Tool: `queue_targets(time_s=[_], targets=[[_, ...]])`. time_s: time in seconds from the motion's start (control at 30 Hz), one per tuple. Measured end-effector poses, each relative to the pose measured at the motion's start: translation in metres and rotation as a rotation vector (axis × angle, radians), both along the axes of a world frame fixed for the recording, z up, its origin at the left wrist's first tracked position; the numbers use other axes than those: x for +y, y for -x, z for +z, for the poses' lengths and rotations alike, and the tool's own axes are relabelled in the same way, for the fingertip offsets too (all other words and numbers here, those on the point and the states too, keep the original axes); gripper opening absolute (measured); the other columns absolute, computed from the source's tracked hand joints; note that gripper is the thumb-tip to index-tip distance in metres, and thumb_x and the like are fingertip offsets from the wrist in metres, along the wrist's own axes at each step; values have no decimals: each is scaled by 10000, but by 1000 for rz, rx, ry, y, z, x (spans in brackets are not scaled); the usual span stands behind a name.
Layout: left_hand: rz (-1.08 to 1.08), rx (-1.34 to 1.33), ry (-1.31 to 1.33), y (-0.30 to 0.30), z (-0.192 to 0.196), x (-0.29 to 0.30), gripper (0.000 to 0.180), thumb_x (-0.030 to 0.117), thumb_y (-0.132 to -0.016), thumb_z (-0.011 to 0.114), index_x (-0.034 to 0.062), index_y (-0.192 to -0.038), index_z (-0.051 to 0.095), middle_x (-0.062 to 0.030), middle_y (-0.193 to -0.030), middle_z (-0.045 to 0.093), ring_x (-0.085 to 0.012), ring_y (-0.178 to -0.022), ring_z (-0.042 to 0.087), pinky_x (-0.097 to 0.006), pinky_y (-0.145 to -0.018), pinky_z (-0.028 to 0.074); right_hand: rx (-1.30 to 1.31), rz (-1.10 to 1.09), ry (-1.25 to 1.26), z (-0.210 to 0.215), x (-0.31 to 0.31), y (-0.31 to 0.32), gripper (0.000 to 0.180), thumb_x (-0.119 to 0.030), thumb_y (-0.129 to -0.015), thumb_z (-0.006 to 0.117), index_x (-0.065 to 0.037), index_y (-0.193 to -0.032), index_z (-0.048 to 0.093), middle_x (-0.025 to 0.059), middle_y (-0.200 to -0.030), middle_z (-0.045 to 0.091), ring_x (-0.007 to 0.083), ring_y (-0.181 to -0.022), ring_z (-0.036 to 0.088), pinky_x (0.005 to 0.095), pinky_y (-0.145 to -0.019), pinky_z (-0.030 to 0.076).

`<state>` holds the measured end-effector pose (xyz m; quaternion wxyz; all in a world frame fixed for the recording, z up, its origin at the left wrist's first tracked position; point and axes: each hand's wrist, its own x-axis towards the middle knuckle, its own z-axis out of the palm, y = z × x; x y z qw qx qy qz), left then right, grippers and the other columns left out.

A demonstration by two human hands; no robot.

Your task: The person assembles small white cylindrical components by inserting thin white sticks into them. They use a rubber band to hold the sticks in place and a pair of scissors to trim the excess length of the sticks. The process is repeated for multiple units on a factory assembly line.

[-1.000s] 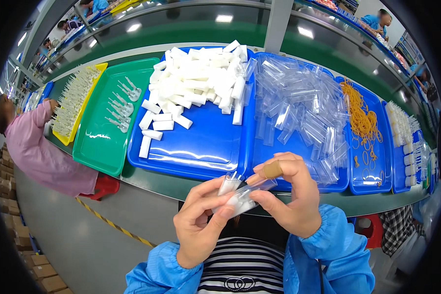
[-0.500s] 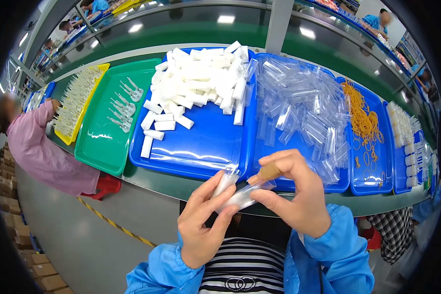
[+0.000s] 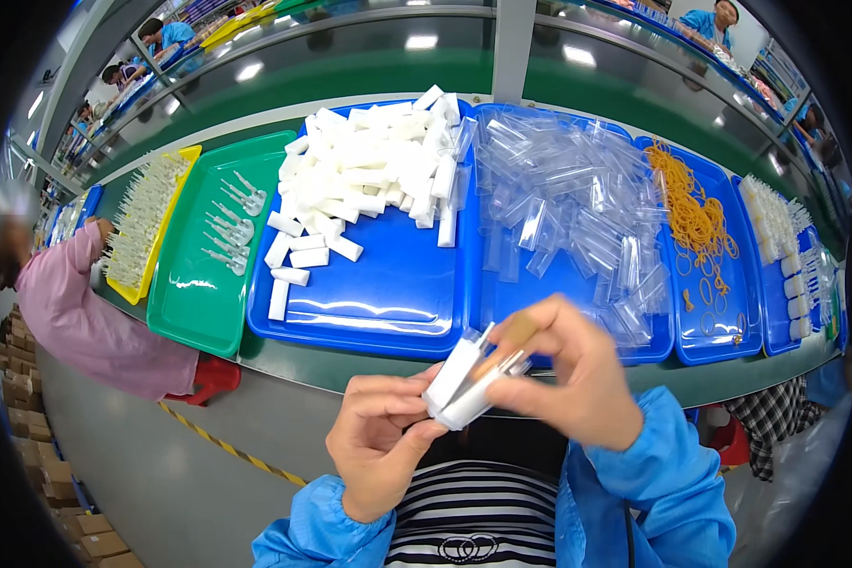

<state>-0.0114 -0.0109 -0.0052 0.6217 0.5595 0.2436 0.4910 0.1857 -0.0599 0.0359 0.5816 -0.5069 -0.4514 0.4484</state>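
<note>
In front of my body, my left hand (image 3: 377,440) grips the base of a clear plastic part with two white cylinders side by side, one the upper cylinder (image 3: 454,372), the other the lower cylinder (image 3: 469,402). They stand slightly apart in a V, tilted up to the right. My right hand (image 3: 573,379), partly smeared by motion, pinches the far end of the lower cylinder. A tan cover wraps one of its fingers. Past my hands lie a blue tray (image 3: 379,298) of white cylindrical pieces (image 3: 369,170) and a tray of clear plastic tubes (image 3: 577,208).
To the left are a green tray (image 3: 194,298) with several white nozzle-like parts (image 3: 232,227) and a yellow tray (image 3: 156,256) of similar parts. Orange rubber bands (image 3: 696,208) fill a tray at right, beside a tray of white parts (image 3: 790,256). A person in pink (image 3: 95,312) sits at left.
The white cylinders have swung more upright, and the lower one now shows white inside its clear sleeve. My left hand has shifted left and down; the right hand stays at the far end.
</note>
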Motion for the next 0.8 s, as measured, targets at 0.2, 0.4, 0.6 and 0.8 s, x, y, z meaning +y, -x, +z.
queue_targets(time_s=[0.2, 0.4, 0.6, 0.8], targets=[[-121, 24, -112, 7, -3, 6, 434, -93, -828, 722, -50, -1204, 508, -181, -1292, 477, -354, -1245, 560, -457, -1026, 534, -207, 96, -26, -1, 1, -6, 371, -147, -811, 821, -45, -1091, 600, 112, -1158, 636, 207, -1074, 641, 343, -947, 477], [-477, 184, 236, 6, 16, 18, 761, 23, -856, 756, -20, -1474, 315, -173, -1434, 448, -235, -1284, 513, -386, -1068, 436, -572, 156, -266, 5, 1, -15, 420, -188, -780, 815, -51, -1128, 623, 127, -1179, 633, 330, -1129, 580, 406, -964, 425], [-381, -49, 615, -8, 34, 14, 673, 105, -823, 774, -36, -1379, 422, -152, -1208, 584, -304, -1050, 664, -428, -844, 593, -674, -51, -347, 25, -17, -30, 439, -124, -778, 819, -2, -1158, 636, 138, -1201, 661, 308, -1123, 603, 400, -960, 459], [-369, 189, 420, -10, 25, 15, 380, -15, -793, 718, -41, -1118, 522, -116, -821, 612, -241, -721, 697, -364, -687, 610, -1011, -678, -13, 14, -84, -140, 182, -88, -833, 734, -42, -1006, 706, 120, -969, 704, 278, -909, 665, 378, -835, 511]])
